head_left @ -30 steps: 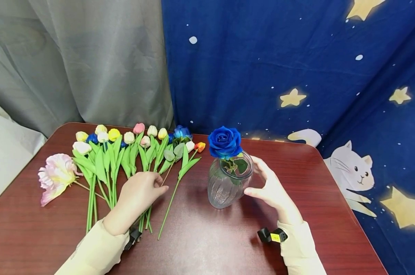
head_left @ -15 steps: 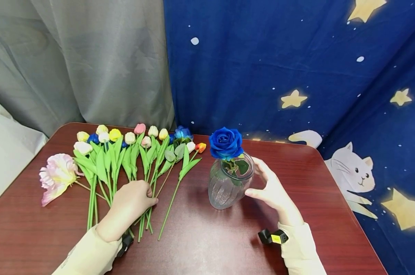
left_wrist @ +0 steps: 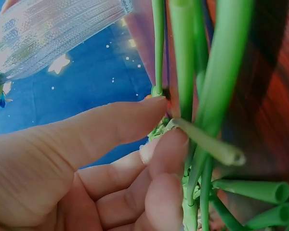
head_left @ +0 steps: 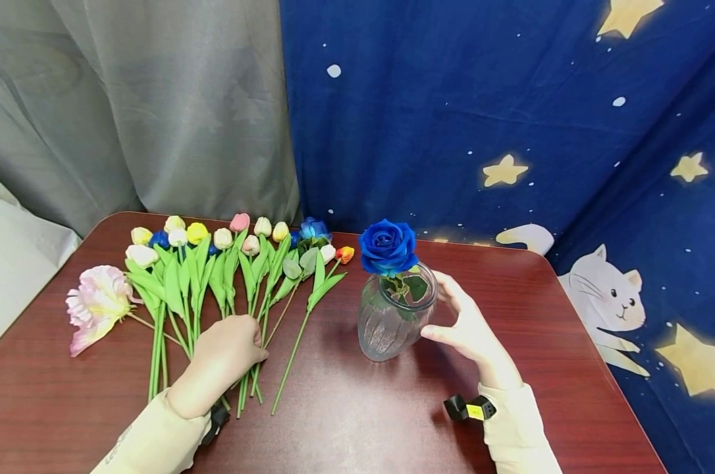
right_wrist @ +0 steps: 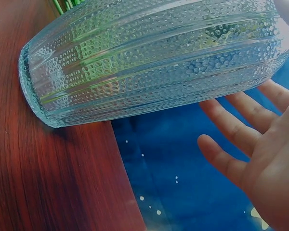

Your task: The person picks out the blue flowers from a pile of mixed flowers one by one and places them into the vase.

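My left hand (head_left: 224, 355) is low over the row of flower stems and pinches the thin brownish stem (left_wrist: 207, 139) of a blue rose (head_left: 315, 228) between thumb and fingers. That rose lies on the table with its bloom at the back. Thick green tulip stems (left_wrist: 183, 57) run close beside those fingers in the left wrist view. On the right, my right hand (head_left: 470, 326) holds a ribbed clear glass vase (head_left: 387, 329) from its right side, thumb in front and fingers behind. Another blue rose (head_left: 388, 247) stands upright in the vase.
Several tulips (head_left: 197, 233) in white, yellow, pink and blue lie on the left. A big pale pink flower (head_left: 99, 299) is at far left, and an orange tulip (head_left: 345, 254) lies nearest the vase. Curtains hang behind the dark red table (head_left: 345, 421).
My left hand has moved down and left along the rose stem, and its fingers have drawn together on it. The right hand and vase have stayed in place.
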`<state>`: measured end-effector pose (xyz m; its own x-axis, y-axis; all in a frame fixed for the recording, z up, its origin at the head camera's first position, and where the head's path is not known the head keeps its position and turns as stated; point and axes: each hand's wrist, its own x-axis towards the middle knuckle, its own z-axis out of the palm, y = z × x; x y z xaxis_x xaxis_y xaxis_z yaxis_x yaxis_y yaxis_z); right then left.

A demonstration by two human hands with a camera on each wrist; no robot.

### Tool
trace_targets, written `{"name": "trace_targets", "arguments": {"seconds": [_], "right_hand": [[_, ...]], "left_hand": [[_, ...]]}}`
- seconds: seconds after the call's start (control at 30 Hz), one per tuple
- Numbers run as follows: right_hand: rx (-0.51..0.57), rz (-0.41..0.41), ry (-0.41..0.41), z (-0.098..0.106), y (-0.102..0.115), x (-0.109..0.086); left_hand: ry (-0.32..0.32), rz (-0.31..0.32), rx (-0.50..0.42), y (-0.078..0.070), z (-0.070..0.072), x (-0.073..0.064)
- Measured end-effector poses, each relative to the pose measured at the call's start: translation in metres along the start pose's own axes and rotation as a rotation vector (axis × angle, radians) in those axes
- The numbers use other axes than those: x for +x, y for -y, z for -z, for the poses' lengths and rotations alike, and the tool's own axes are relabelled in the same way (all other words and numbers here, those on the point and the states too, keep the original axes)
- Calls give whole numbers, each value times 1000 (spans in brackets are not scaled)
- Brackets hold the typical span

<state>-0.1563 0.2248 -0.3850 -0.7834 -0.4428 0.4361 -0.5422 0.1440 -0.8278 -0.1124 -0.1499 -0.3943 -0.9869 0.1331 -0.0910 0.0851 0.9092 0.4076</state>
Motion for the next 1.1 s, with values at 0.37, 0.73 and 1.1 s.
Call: {"name": "trace_targets", "arguments": {"seconds": [0.37, 0.73, 1.1], "right_hand": [[-12, -14, -3, 0, 0, -1], [-23, -27, -3, 0, 2, -1], [-14, -20, -3, 0, 2, -1]], "left_hand": [[38, -23, 45, 2, -1, -1], [49, -60, 27, 1, -1, 1], [75, -145, -61, 3, 0, 6]]}}
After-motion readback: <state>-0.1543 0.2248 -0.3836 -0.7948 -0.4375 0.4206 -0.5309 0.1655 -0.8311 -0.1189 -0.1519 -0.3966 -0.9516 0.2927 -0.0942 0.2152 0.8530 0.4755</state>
